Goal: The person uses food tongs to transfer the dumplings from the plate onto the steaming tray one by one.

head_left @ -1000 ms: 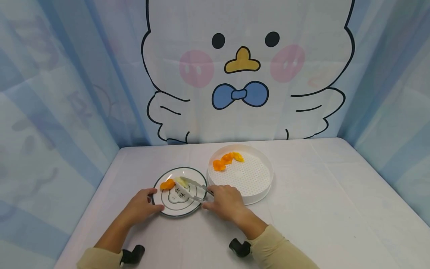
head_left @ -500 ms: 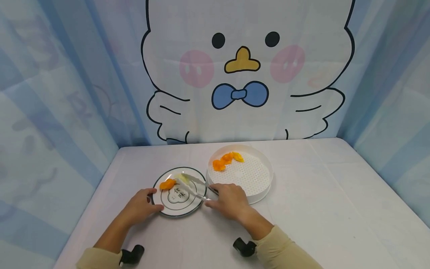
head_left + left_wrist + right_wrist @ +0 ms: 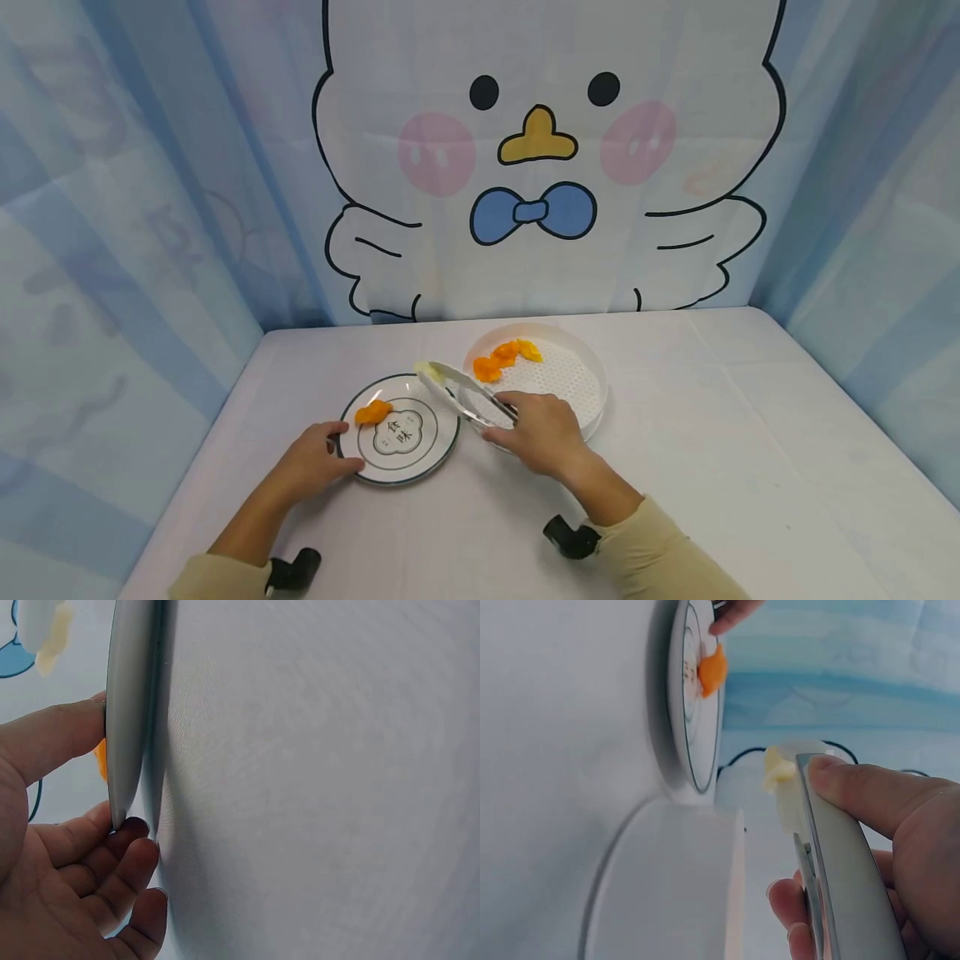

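Observation:
My left hand (image 3: 313, 462) pinches the near-left rim of a white plate (image 3: 427, 462) with a dark green edge; its thumb lies on top and several fingertips sit under the rim in the left wrist view. One orange dumpling-like piece (image 3: 372, 412) lies on the plate. My right hand (image 3: 546, 433) grips metal tongs (image 3: 480, 390) with pale tips. Between those tips is a pale yellow piece (image 3: 780, 769), raised over the gap between the plate's far-right rim and a round white perforated tray (image 3: 570, 392). The right hand covers the tray's near side.
Inside the tray, two orange pieces (image 3: 487, 369) and a yellow piece (image 3: 529, 350) sit in a row toward the far left. A white cloth covers the table (image 3: 735, 450). Printed curtains (image 3: 540, 275) stand behind and at both sides.
The tongs have lifted the pale yellow piece off the plate and carried it right and away toward the tray. My left hand stays on the plate rim.

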Available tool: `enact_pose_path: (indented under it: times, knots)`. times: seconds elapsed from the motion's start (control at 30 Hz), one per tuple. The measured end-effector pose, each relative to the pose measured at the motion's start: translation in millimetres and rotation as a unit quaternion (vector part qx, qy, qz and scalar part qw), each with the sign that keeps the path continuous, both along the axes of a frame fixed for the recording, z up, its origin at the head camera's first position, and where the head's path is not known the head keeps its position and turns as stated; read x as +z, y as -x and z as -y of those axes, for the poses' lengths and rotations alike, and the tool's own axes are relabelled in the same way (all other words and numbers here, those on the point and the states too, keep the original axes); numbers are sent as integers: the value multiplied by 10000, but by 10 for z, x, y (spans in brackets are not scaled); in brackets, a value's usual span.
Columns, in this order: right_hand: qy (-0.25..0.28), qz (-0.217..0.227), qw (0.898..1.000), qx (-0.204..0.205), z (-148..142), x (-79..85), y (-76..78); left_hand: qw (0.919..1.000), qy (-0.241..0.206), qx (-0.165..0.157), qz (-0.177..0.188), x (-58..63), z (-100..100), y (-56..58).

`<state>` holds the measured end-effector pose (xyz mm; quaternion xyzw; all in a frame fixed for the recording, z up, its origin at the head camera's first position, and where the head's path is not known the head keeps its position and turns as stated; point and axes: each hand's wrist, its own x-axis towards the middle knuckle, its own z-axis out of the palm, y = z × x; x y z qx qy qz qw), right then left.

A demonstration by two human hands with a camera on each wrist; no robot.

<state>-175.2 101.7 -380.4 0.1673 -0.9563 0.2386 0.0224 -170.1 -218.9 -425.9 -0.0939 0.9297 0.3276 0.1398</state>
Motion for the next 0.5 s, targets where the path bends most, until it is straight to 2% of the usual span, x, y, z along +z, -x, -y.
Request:
enact_pose_path:
  times: [0.5]
  knots:
    - [-32, -305, 9980, -552, -504, 53, 65, 9999, -13, 22, -113, -15, -4, -23]
